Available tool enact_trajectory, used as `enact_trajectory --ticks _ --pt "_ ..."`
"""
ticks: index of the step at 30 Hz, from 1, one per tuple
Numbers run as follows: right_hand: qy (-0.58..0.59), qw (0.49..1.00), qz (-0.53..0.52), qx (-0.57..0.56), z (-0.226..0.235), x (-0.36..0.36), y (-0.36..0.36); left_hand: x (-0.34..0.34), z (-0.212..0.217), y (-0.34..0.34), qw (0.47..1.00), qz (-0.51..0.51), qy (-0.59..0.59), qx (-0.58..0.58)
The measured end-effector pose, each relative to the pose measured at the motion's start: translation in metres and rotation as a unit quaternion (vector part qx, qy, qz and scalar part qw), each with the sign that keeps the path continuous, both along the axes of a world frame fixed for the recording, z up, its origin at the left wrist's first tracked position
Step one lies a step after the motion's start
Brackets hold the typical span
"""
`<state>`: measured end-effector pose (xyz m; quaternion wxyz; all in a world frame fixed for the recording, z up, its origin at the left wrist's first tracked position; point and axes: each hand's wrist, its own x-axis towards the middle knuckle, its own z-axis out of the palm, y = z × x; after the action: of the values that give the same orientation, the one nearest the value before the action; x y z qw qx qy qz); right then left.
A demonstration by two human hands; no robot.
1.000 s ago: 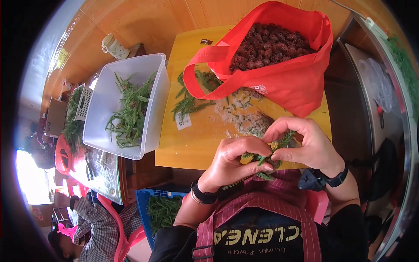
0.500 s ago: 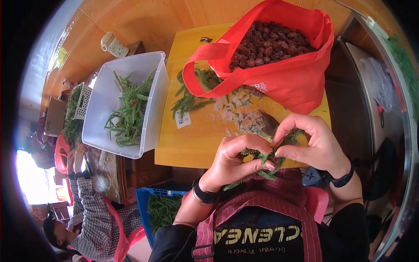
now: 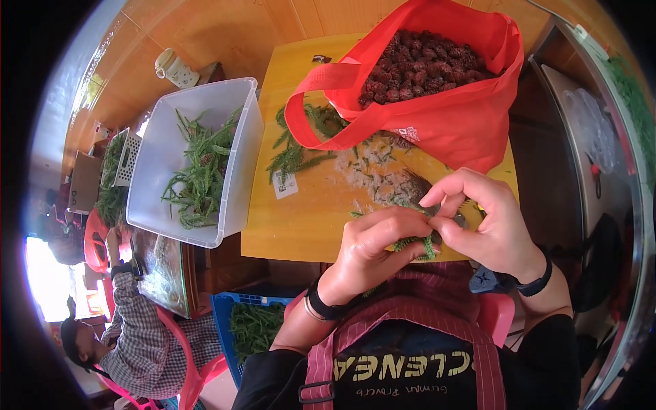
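Note:
Over the near edge of the yellow table (image 3: pixel 294 225), my two hands meet at a green pine sprig (image 3: pixel 429 247). My left hand (image 3: pixel 376 249) is closed around it, with needled tips poking out below the fingers. Thumb and forefinger of my right hand (image 3: pixel 488 229) pinch at the sprig's upper part, right against the left fingertips. What exactly lies between those fingertips is too small to make out. Behind them, a red fabric bag (image 3: pixel 444 133) full of dark brown pine cones (image 3: pixel 430 68) stands on the table. More green sprigs (image 3: pixel 297 154) lie beside its handle.
A clear plastic bin (image 3: pixel 236 184) with green sprigs stands left of the table. Below it is a blue crate (image 3: pixel 222 321) of greenery. Crumbs and needle scraps (image 3: pixel 383 181) litter the tabletop. At the far left a person in a checked shirt (image 3: pixel 143 335) sits at another table.
My left fingers have closed further over the sprig, hiding more of it, and both hands have drawn tighter together. The person at left has leaned back and lowered their arms.

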<state>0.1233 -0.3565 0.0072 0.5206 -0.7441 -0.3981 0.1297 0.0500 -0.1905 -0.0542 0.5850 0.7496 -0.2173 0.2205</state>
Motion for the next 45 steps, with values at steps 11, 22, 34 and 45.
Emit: enact_trajectory --ticks 11,22,34,45 --pt "0.106 0.993 0.023 0.052 -0.006 0.002 -0.006 -0.003 -0.019 0.001 0.938 -0.124 0.16 -0.28" --pt "-0.091 0.995 0.001 0.035 -0.011 0.0 -0.005 -0.002 -0.015 -0.002 0.968 -0.08 0.128 -0.202" --pt "-0.181 0.982 0.047 0.022 -0.004 0.009 -0.013 0.0 -0.011 -0.001 0.956 -0.134 0.151 -0.211" --pt "-0.223 0.973 0.037 -0.038 -0.007 0.014 -0.021 0.01 -0.006 -0.002 0.986 -0.103 0.097 -0.085"
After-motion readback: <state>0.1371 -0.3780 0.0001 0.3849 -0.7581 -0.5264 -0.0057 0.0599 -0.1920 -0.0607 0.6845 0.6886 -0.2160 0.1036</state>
